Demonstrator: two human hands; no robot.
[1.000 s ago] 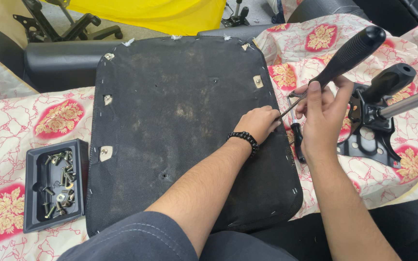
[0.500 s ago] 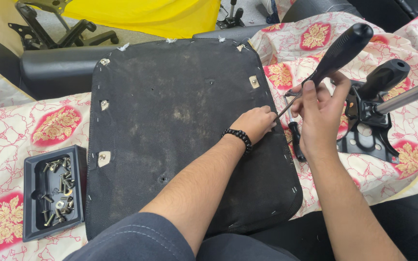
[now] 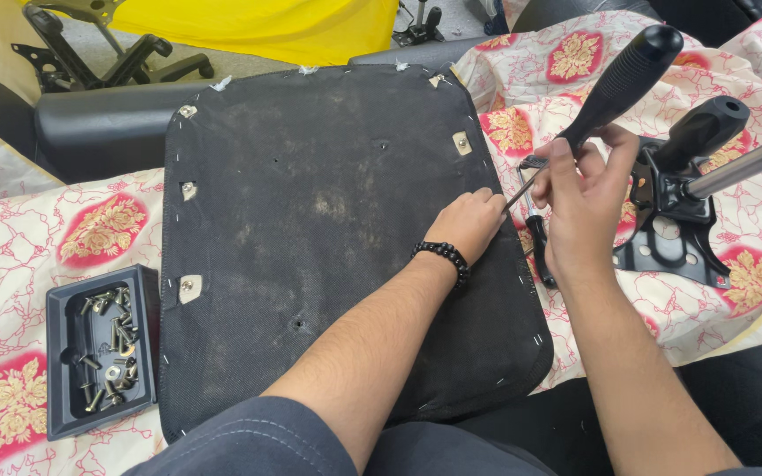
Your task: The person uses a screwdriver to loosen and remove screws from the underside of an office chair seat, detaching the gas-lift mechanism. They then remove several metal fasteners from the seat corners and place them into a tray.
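Observation:
A black chair seat (image 3: 310, 229) lies upside down, its dusty fabric underside up, with staples along the edge and metal tabs near the rim. My left hand (image 3: 467, 225), a black bead bracelet on its wrist, rests with curled fingers on the seat's right edge. My right hand (image 3: 586, 203) grips a screwdriver (image 3: 615, 84) with a thick black ribbed handle. The thin shaft slants down to the seat edge right at my left fingertips.
A black tray (image 3: 72, 353) of several screws and bolts sits at the left on the floral cloth (image 3: 108, 229). A black metal chair mechanism (image 3: 676, 220) with a lever and chrome rod lies at the right. Another small tool (image 3: 540, 251) lies beside the seat. Chair bases stand behind.
Both hands stay at the seat's right edge. The screwdriver handle has tipped slightly upward and the view has shifted a little.

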